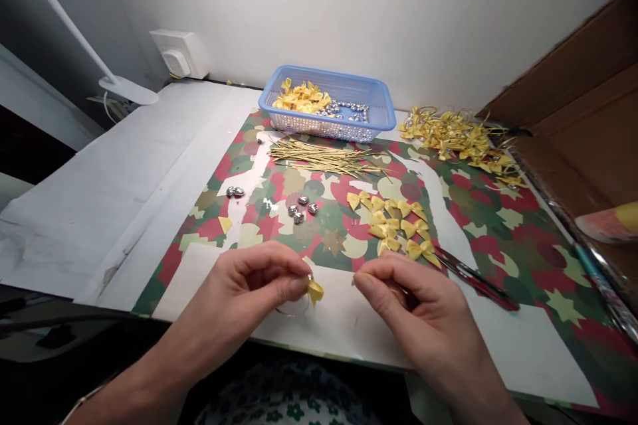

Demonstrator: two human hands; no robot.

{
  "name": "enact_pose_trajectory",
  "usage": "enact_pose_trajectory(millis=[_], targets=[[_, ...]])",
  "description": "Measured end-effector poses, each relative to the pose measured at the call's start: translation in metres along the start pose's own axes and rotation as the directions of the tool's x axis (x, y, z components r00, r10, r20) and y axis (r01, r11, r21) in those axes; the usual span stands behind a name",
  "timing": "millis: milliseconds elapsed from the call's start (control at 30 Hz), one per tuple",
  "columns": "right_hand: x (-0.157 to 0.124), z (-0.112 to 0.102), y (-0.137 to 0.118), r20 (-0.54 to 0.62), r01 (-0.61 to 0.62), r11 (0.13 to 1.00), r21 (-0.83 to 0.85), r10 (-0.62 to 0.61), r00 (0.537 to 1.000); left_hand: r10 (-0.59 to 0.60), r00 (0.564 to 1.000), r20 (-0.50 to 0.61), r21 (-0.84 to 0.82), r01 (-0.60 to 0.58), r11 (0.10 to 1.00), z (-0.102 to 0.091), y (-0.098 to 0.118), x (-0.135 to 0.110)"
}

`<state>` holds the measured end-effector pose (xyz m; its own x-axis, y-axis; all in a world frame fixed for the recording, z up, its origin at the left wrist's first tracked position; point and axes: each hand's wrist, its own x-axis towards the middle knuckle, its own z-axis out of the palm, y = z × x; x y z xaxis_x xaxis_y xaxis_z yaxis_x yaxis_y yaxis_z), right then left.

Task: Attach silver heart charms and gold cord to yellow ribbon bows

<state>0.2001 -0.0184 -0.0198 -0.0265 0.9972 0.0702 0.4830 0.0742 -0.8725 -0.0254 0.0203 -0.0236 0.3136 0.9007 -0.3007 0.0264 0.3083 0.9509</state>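
Note:
Near the table's front edge, my left hand point(259, 282) pinches a small yellow ribbon bow point(316, 291) between thumb and fingertips. A thin wire-like loop hangs just under that hand. To its right, the thumb and forefinger of my right hand point(419, 305) are pressed together; only a tiny light tip shows there, too small to name. Rows of yellow bows point(391, 222) lie beyond my right hand. Several silver beads point(299, 211) sit in front of both hands, and a few more beads point(234, 192) are farther left. Gold wire ties point(323, 157) lie in a loose bundle behind them.
A blue basket point(326, 71) with yellow bows and silver beads stands by the wall. A heap of yellow bows with ties point(453, 136) lies at back right. A dark red slim tool point(478, 281) is beside my right hand. A cardboard box point(583, 106) borders the right.

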Motion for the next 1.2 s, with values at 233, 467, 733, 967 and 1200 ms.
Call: enact_pose_trajectory(millis=[233,467,733,967,1200], targets=[[-0.009,-0.017,-0.003,-0.1,-0.051,0.998,0.033,0.054,0.994,-0.05,0.995,0.087,0.028,0.048,0.998,0.008,0.002,0.002],[-0.027,-0.034,0.009,-0.041,-0.013,0.993,-0.116,0.009,0.999,-0.044,0.998,0.043,0.105,0.04,0.994,0.021,0.004,0.007],[-0.051,-0.095,0.044,-0.146,-0.016,0.848,-0.53,-0.073,0.987,0.091,0.99,0.109,0.311,-0.121,0.943,0.025,0.002,0.011],[-0.029,-0.099,0.088,-0.239,-0.196,0.678,-0.708,0.031,0.971,-0.02,0.994,0.111,0.165,0.002,0.986,0.04,0.009,0.012],[-0.053,-0.078,0.053,-0.501,-0.156,0.879,-0.451,-0.105,0.859,-0.054,0.995,-0.086,0.089,0.062,0.994,0.047,0.007,0.001]])
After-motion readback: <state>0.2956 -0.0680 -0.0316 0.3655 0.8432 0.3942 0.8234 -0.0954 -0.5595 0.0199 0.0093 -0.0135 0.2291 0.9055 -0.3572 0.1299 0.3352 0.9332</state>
